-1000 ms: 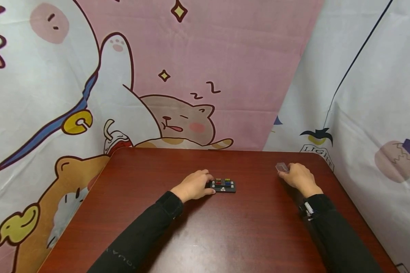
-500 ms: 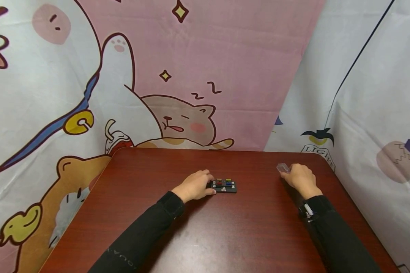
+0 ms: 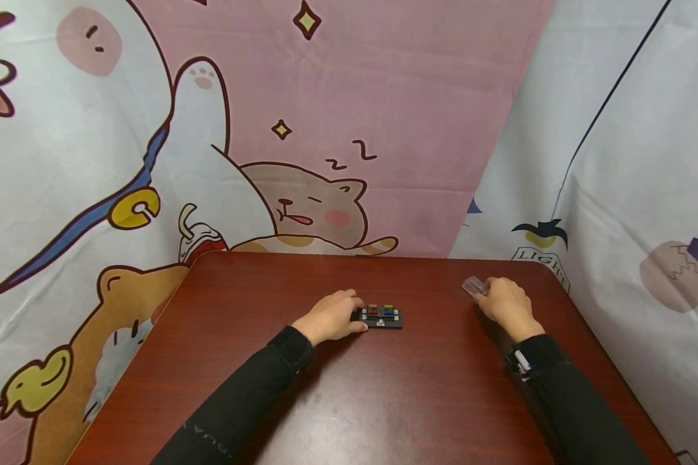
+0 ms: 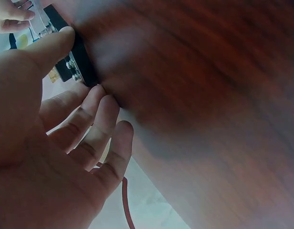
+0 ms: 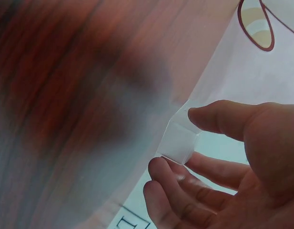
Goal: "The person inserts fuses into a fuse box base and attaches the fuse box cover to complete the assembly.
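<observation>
Near the middle of the table, a small black fuse block (image 3: 380, 316) lies flat, with metal screw terminals and red, blue and yellow pieces on top. My left hand (image 3: 328, 315) grips its left end, thumb on the near side and fingers on the far side. In the left wrist view, the thumb overlaps the edge of the block (image 4: 85, 62). Farther right, my right hand (image 3: 508, 307) pinches a small clear plastic cover (image 3: 475, 286) just above the table. The right wrist view shows this boxy cover (image 5: 177, 142) between thumb and fingers.
The reddish-brown wooden table (image 3: 355, 400) ends at a far edge against a cartoon-printed cloth (image 3: 419, 97). A white cloth (image 3: 634, 148) hangs along the right side.
The right hand has shifted slightly left with the clear cover, which is now turned a little. The left hand and the fuse block stay in place.
</observation>
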A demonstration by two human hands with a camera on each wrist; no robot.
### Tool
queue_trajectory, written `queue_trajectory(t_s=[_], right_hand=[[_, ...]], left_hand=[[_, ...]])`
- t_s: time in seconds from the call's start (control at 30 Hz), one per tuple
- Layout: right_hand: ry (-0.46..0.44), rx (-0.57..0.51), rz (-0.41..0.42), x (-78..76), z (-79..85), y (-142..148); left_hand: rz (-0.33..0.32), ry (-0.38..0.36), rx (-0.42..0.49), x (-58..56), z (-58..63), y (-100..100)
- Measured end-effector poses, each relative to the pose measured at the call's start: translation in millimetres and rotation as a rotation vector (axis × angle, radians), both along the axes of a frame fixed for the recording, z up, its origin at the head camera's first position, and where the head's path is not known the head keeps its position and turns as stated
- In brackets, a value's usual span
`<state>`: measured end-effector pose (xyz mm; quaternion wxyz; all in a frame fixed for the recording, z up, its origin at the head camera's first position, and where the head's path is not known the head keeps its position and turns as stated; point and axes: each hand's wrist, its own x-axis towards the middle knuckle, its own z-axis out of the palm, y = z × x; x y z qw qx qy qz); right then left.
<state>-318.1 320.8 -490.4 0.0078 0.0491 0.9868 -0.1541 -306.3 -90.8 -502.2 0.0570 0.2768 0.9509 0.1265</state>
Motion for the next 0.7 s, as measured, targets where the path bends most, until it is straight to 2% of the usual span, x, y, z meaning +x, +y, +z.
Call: queue_trajectory(t_s=[0.23,0.5,0.7], right_hand=[[0.075,0.01,0.088,3.4,1.8,-25],[0.126,0.0,0.172,9.1,6.6,-67],[0.194,0.0,0.222,9.7,8.9,-88]], left_hand=[[0.007,0.002,-0.006,0.8,-0.3,0],[0.017,0.002,-0.014,0.9,-1.5,1],[-0.001,0.049,-0.055,2.4,-1.3,3]])
